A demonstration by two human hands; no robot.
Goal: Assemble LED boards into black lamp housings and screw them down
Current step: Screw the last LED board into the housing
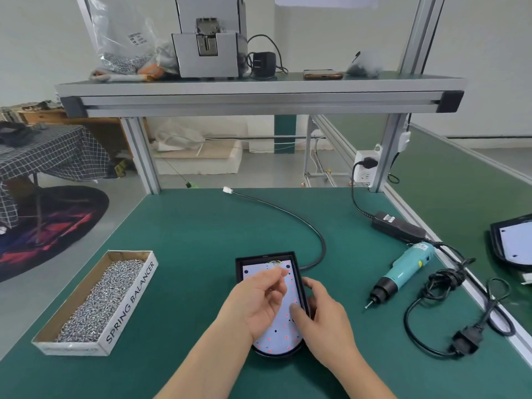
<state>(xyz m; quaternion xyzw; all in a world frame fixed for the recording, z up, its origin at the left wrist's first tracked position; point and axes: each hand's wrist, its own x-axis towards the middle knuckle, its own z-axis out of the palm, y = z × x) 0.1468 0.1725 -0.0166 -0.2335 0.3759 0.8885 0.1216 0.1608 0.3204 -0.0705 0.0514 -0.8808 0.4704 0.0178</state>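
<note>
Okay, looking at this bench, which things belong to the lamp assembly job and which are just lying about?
Job: black lamp housing, LED board, screw box, electric screwdriver, right hand gripping the housing.
Lying about: phone and plug adapter on the shelf, checked cloth at left.

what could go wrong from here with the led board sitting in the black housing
1. The left hand pinches its fingertips together over the white LED board. If they hold a screw, it may drop and roll inside the black lamp housing.
2. The right hand steadies the housing. Letting go to fetch the teal electric screwdriver may let the board shift.
3. The tangled black cord beside the screwdriver may snag.
</note>
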